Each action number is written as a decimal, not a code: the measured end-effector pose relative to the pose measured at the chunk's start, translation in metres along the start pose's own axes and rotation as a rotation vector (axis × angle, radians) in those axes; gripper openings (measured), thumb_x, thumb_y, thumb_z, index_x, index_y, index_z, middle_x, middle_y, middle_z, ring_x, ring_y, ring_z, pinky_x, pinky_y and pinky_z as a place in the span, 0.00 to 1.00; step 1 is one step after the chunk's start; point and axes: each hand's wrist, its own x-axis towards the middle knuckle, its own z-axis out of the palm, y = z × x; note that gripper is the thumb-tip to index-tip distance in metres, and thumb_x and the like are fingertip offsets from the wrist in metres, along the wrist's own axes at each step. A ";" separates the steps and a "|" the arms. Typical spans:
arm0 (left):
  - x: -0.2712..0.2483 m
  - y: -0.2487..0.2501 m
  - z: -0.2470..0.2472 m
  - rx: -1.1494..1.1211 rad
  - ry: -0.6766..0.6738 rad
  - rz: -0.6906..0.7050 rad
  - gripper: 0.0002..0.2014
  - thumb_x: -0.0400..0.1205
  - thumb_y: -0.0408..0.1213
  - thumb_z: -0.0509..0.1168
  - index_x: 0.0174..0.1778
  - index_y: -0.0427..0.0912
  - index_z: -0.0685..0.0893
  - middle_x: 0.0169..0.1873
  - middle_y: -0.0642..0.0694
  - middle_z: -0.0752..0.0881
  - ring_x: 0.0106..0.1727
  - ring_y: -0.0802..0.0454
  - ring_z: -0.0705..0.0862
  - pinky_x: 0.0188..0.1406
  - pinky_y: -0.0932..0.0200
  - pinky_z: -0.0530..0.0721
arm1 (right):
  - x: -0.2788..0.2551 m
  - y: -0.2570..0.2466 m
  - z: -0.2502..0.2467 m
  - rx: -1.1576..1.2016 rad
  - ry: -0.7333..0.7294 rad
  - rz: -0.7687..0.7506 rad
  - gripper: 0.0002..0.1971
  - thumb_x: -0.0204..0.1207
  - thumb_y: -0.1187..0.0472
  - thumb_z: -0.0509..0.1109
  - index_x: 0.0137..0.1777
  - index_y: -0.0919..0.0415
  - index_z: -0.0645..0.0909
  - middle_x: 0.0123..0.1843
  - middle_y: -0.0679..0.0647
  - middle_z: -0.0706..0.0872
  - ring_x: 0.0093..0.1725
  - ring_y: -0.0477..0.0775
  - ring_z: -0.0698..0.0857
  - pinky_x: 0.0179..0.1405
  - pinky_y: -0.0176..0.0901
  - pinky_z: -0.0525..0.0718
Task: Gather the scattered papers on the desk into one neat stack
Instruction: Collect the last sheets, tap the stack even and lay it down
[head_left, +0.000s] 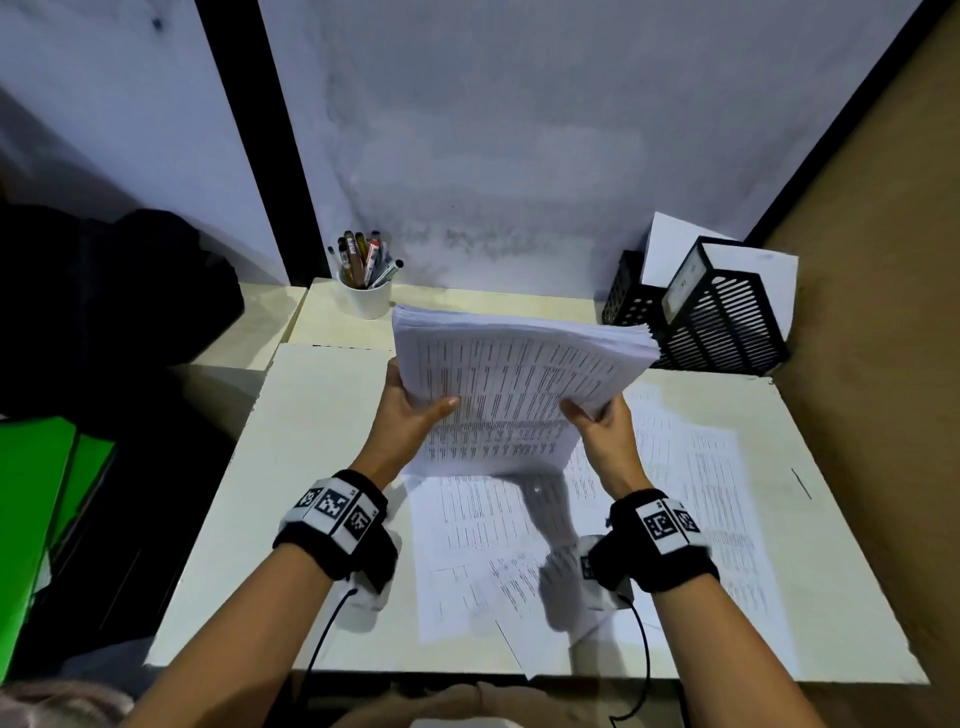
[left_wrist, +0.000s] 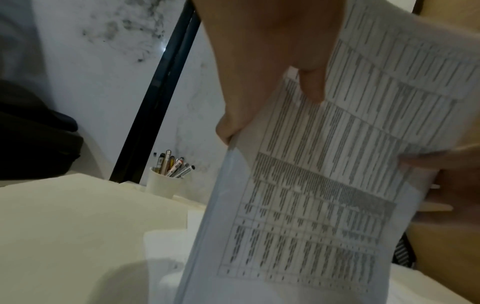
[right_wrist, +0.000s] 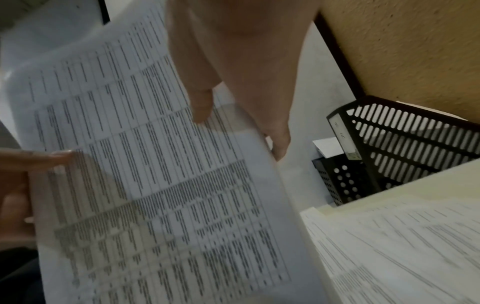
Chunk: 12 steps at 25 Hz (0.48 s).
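The head view looks forward and down from above the near edge of the worktop (head_left: 322, 467), taking in both forearms, the wall behind and the whole surface. The left wrist view sits low, just behind the left hand (left_wrist: 272, 61), facing up and forward along it, very near the stack (left_wrist: 324, 185); the pen cup (left_wrist: 162, 185) stands farther off. The right wrist view sits likewise behind the right hand (right_wrist: 241, 61), facing forward, with the black tray (right_wrist: 405, 144) to its right. All three share the stack (head_left: 519, 384); the head view shares the pen cup (head_left: 366, 301) with the left and the tray (head_left: 722, 322) with the right.
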 end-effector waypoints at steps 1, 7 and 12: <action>0.000 -0.001 -0.001 0.015 -0.009 -0.017 0.27 0.73 0.24 0.69 0.65 0.40 0.67 0.61 0.40 0.79 0.61 0.46 0.80 0.63 0.47 0.82 | 0.000 -0.001 0.002 -0.014 0.010 -0.006 0.17 0.76 0.71 0.67 0.64 0.66 0.73 0.56 0.56 0.83 0.55 0.52 0.82 0.70 0.60 0.77; 0.006 0.025 -0.008 0.020 -0.013 0.128 0.17 0.73 0.22 0.69 0.53 0.43 0.79 0.43 0.57 0.89 0.42 0.67 0.87 0.42 0.70 0.86 | 0.001 -0.052 -0.006 0.017 0.039 -0.212 0.22 0.76 0.75 0.65 0.69 0.65 0.71 0.53 0.46 0.82 0.50 0.35 0.82 0.48 0.23 0.83; -0.004 0.009 0.014 0.221 -0.141 -0.012 0.06 0.76 0.38 0.70 0.45 0.43 0.83 0.32 0.54 0.89 0.38 0.56 0.86 0.40 0.62 0.86 | 0.011 -0.077 -0.025 0.103 0.058 -0.254 0.19 0.75 0.76 0.65 0.64 0.62 0.72 0.53 0.47 0.83 0.51 0.39 0.83 0.52 0.28 0.84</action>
